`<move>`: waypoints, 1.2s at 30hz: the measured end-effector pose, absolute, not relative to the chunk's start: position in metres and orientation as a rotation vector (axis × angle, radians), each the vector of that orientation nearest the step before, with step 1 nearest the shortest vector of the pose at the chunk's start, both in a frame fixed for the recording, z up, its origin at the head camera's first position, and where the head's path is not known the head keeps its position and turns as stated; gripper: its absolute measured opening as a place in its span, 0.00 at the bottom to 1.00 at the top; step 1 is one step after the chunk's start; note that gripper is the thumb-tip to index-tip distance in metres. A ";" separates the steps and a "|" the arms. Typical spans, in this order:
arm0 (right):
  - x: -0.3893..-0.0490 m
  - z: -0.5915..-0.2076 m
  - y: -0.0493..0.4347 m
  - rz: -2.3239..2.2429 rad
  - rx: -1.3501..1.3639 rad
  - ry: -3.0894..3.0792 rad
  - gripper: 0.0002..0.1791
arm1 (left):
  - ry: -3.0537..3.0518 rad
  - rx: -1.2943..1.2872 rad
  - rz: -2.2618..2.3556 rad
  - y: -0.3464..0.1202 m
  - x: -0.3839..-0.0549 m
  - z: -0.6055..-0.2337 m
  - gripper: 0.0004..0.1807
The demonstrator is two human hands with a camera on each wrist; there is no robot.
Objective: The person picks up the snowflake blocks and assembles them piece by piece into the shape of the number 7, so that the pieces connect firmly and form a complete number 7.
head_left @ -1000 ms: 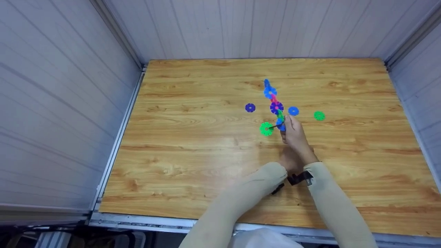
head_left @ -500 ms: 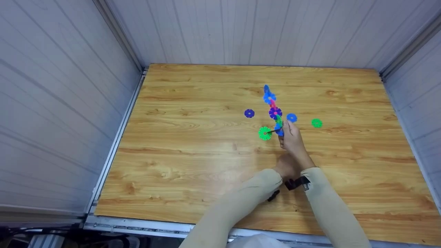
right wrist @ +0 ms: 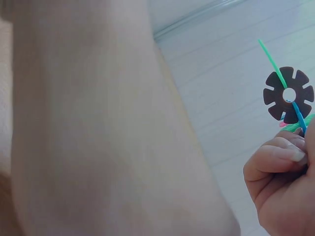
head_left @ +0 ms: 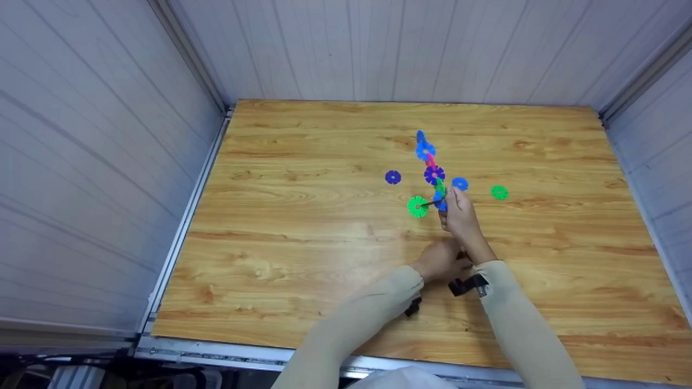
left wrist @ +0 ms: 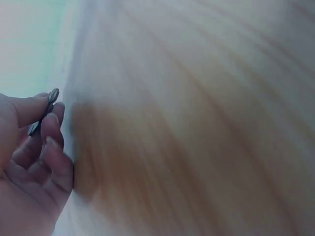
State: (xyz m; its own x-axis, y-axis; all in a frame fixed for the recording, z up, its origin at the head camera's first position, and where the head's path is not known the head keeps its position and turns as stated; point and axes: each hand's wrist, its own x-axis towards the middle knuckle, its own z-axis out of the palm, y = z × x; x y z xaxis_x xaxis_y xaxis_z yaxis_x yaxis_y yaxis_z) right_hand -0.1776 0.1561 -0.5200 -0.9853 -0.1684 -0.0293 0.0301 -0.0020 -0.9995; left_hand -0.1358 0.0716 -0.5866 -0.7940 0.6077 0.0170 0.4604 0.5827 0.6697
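My right hand (head_left: pixel 462 216) grips the near end of a chain of slotted plastic discs (head_left: pixel 434 174) in blue, pink, purple and green. A brown disc (right wrist: pixel 274 98) links the chain's blue end to a green disc (head_left: pixel 417 206) on the left; in the right wrist view it stands close above the curled fingers. My left hand (head_left: pixel 439 259) is below the right one, near the right wrist. In the left wrist view its thumb and fingers pinch a small, dark, thin disc-like piece (left wrist: pixel 53 96), seen edge-on and mostly hidden.
Loose discs lie on the wooden table (head_left: pixel 303 216): a purple disc (head_left: pixel 393 176) left of the chain, a blue disc (head_left: pixel 459 183) just right of it and a green disc (head_left: pixel 499 192) farther right. Pale panels (head_left: pixel 351 48) enclose the table at the back and sides.
My left hand has moved left, out from under the right forearm, and more of it shows. The right hand and chain stay nearly in place; the head view tilted slightly.
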 end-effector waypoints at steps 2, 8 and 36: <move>-0.178 -0.520 0.156 -2.119 -0.147 2.125 0.20 | 2.563 0.856 1.093 0.064 -0.138 -0.586 0.13; -0.180 -0.519 0.157 -2.095 -0.134 2.136 0.20 | 2.481 0.599 1.369 0.035 -0.144 -0.585 0.13; -0.177 -0.526 0.165 -2.101 -0.101 2.129 0.22 | 2.485 0.476 2.034 -0.056 -0.141 -0.556 0.06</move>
